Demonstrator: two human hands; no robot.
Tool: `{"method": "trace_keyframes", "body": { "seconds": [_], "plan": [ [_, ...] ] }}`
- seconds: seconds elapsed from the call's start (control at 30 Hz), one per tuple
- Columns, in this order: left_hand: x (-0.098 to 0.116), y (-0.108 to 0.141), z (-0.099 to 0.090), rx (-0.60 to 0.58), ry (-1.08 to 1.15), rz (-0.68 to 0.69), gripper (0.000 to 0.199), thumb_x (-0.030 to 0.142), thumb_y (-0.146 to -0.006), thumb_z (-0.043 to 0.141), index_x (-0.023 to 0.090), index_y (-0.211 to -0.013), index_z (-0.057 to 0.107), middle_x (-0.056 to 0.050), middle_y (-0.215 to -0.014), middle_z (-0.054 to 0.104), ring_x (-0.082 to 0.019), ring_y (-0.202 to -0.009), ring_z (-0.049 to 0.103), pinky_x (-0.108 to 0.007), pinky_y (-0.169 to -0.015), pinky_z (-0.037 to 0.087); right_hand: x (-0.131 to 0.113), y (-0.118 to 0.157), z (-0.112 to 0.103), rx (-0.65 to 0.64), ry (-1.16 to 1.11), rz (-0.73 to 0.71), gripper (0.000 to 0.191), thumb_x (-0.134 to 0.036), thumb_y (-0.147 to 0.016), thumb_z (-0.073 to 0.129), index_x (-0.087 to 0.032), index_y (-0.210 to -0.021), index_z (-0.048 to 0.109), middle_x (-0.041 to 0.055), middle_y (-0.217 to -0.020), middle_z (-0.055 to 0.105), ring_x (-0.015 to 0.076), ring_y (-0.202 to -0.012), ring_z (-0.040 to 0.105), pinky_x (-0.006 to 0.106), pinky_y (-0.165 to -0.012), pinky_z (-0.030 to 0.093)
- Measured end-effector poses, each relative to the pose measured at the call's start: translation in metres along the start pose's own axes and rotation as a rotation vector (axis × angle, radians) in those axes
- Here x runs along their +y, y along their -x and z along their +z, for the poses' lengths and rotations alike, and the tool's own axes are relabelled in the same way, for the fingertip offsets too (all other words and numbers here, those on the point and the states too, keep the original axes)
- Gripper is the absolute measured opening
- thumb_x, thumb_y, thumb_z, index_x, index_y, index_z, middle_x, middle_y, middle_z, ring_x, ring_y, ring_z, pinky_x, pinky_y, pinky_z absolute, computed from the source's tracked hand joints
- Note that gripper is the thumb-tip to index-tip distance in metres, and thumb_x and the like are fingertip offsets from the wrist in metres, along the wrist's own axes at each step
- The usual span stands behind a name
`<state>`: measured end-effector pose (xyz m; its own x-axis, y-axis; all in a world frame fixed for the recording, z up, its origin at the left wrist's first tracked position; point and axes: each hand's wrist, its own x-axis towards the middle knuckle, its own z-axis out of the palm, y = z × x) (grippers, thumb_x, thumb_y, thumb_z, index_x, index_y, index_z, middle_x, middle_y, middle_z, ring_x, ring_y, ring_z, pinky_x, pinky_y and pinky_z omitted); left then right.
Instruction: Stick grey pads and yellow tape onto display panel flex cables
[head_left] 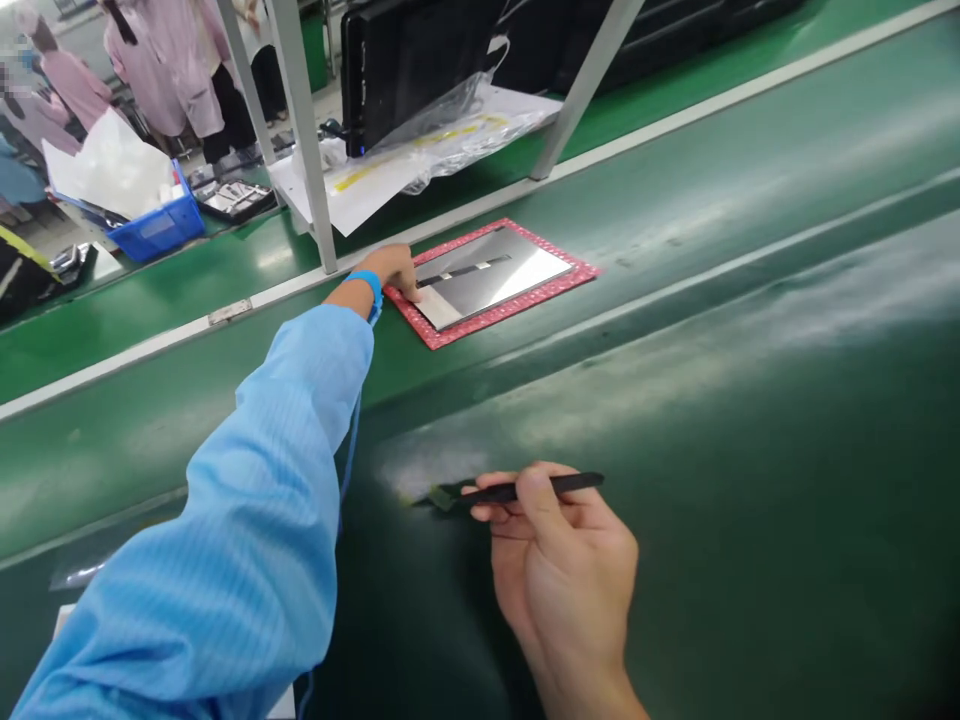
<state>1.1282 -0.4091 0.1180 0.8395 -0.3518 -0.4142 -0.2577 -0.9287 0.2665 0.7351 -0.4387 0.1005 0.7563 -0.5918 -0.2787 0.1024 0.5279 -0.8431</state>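
Left hand: fingers curled down on the near edge of the panel (495, 275); gripping or only touching, cannot tell. Blue wrist strap (365, 285), blue sleeve (247, 500).
Left hand point: (386, 272).
Right hand: (562, 570) narrow pinch on a black brush (525, 490), green tip low over the belt; contact cannot tell.
Panel: mirror-like, flat on a red mat (510, 310), just beyond the left hand.
In the way: steel upright (300, 130) just beside the left hand.
Nearby: white shelf (420, 160) with plastic bag (442, 130), black case (405, 70).
Surface: dark green belt (750, 400).
Room: two co-workers (172, 70) in pink smocks, far left.
Containers: blue crate (157, 225) with white sheet (109, 170); dark tray (232, 200) near it, contents too small.
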Motion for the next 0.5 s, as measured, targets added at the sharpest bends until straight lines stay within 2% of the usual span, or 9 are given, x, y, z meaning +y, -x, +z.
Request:
{"method": "trace_keyframes", "body": {
  "seconds": [0.07,0.1,0.2,0.27,0.33,0.4,0.43,0.5],
  "plan": [
    [-0.005,0.008,0.000,-0.026,0.078,-0.065,0.055,0.014,-0.052,0.101,0.006,-0.101,0.076,-0.016,-0.111,0.075,-0.041,-0.118,0.064,-0.049,-0.106,0.050,0.000,-0.001,0.000,0.005,-0.012,-0.001,0.057,-0.054,-0.068,0.096,-0.014,-0.087,0.060,0.0075,-0.078,0.070,0.0137,-0.060,0.065,0.020,-0.054,0.055],
    [-0.007,0.015,0.000,-0.041,0.129,-0.091,0.048,0.014,-0.056,0.100,0.007,-0.096,0.075,-0.014,-0.106,0.075,-0.038,-0.113,0.066,-0.048,-0.102,0.053,0.001,-0.003,0.000,0.011,-0.026,0.005,0.058,-0.053,-0.065,0.097,-0.014,-0.087,0.060,0.0076,-0.077,0.070,0.0136,-0.059,0.065,0.020,-0.054,0.055],
    [-0.015,0.043,0.004,-0.074,0.339,-0.127,0.022,0.023,-0.083,0.087,0.011,-0.093,0.071,-0.006,-0.097,0.073,-0.022,-0.096,0.070,-0.039,-0.088,0.059,0.007,-0.011,-0.002,0.029,-0.096,0.020,0.062,-0.051,-0.058,0.100,-0.014,-0.086,0.060,0.0081,-0.076,0.070,0.0138,-0.058,0.064,0.019,-0.053,0.055],
    [-0.017,0.066,0.005,-0.068,0.523,-0.110,0.015,0.027,-0.096,0.074,0.012,-0.097,0.069,-0.003,-0.095,0.071,-0.015,-0.085,0.069,-0.032,-0.079,0.060,0.013,-0.020,-0.005,0.041,-0.158,0.036,0.058,-0.045,-0.059,0.100,-0.013,-0.087,0.060,0.0084,-0.076,0.069,0.0153,-0.060,0.066,0.020,-0.052,0.055],
    [-0.015,0.092,0.006,-0.040,0.724,-0.078,0.012,0.024,-0.101,0.067,0.012,-0.098,0.067,-0.001,-0.089,0.069,-0.012,-0.076,0.067,-0.027,-0.073,0.059,0.017,-0.033,-0.011,0.061,-0.219,0.071,0.043,-0.036,-0.071,0.093,-0.014,-0.086,0.060,0.0079,-0.075,0.069,0.0159,-0.062,0.067,0.020,-0.052,0.055],
    [-0.010,0.122,0.007,0.005,0.919,-0.058,0.009,0.016,-0.100,0.063,0.011,-0.093,0.065,0.000,-0.079,0.067,-0.010,-0.068,0.064,-0.026,-0.071,0.057,0.020,-0.048,-0.019,0.090,-0.252,0.095,0.023,-0.027,-0.088,0.077,-0.014,-0.084,0.058,0.0064,-0.074,0.067,0.0138,-0.062,0.067,0.018,-0.051,0.053],
    [-0.008,0.140,0.007,0.034,1.008,-0.055,0.010,0.012,-0.099,0.062,0.012,-0.089,0.063,0.000,-0.073,0.065,-0.010,-0.064,0.063,-0.026,-0.070,0.056,0.020,-0.056,-0.023,0.093,-0.253,0.091,0.020,-0.024,-0.095,0.068,-0.015,-0.082,0.057,0.0053,-0.073,0.066,0.0122,-0.061,0.066,0.016,-0.051,0.052],
    [-0.008,0.184,0.011,0.096,1.165,-0.057,0.015,0.008,-0.097,0.060,0.013,-0.082,0.060,0.001,-0.064,0.061,-0.009,-0.058,0.060,-0.026,-0.069,0.055,0.018,-0.070,-0.029,0.079,-0.230,0.045,0.027,-0.022,-0.104,0.055,-0.016,-0.077,0.055,0.0030,-0.069,0.062,0.0091,-0.057,0.062,0.013,-0.050,0.049]
  ]
}}
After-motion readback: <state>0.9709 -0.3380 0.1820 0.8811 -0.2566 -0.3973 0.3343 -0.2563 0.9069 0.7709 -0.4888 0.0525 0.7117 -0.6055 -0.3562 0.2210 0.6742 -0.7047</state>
